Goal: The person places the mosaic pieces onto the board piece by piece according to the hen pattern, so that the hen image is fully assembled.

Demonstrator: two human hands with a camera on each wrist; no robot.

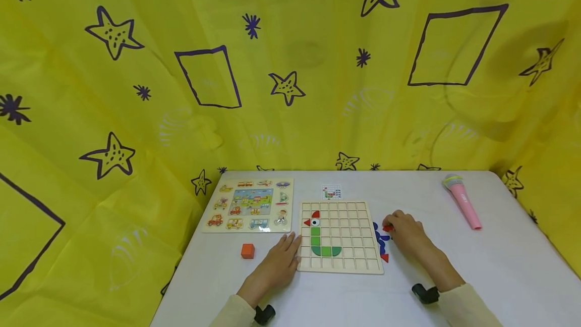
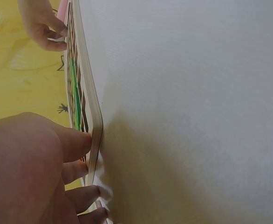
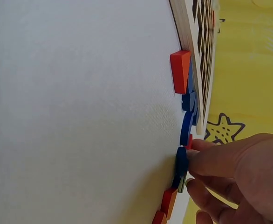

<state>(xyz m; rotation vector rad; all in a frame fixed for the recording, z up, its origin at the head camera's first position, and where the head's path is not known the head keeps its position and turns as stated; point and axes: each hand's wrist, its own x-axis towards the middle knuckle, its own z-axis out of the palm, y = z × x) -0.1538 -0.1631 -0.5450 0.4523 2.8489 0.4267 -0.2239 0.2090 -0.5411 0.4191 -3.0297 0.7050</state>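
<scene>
My left hand (image 1: 280, 261) rests with its fingers on the left edge of a wooden grid board (image 1: 358, 264); the left wrist view shows the thumb and fingertips along that edge. Green tiles (image 1: 315, 240), an eye tile (image 1: 315, 222) and red tiles (image 1: 315, 214) form a bird-like shape in the grid's left part. Right of the board, my right hand (image 1: 406, 231) pinches a small red piece (image 1: 387, 228) between thumb and fingers. Blue pieces (image 1: 380, 240) and a red triangle (image 1: 385, 258) lie beside it; in the right wrist view a blue piece (image 3: 181, 161) stands by the thumb.
A picture card (image 1: 331, 192) lies behind the grid board. To the left are a vehicle puzzle board (image 1: 247, 226) and an orange cube (image 1: 247, 251). A pink microphone (image 1: 464, 203) lies at the back right. Yellow patterned cloth (image 1: 290, 130) surrounds the white table (image 1: 345, 302).
</scene>
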